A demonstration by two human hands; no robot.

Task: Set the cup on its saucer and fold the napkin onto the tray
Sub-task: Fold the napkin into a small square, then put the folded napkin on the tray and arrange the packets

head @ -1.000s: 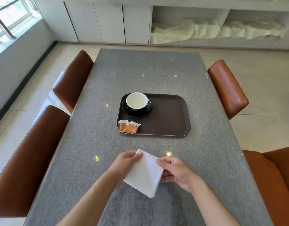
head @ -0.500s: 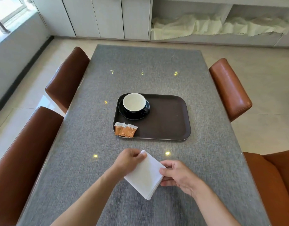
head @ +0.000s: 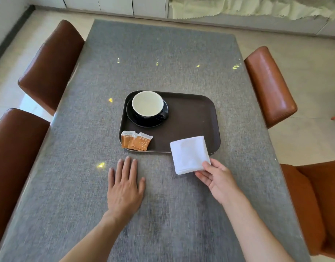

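A dark cup [head: 148, 105] with a white inside stands on its black saucer [head: 142, 121] at the back left of the dark brown tray [head: 191, 114]. My right hand [head: 216, 179] pinches the near corner of the folded white napkin [head: 189, 154], whose far half overlaps the tray's front right edge. My left hand [head: 125, 188] lies flat on the table in front of the tray, fingers spread, holding nothing.
Two orange sachets [head: 136, 141] lie at the tray's front left corner. The grey table [head: 163, 59] has brown leather chairs on both sides: two on the left [head: 49, 61], one on the right [head: 269, 84] and one at the near right [head: 318, 201].
My left hand let go of the napkin and dropped flat onto the table. My right hand carried the folded napkin forward and right, over the tray's front edge.
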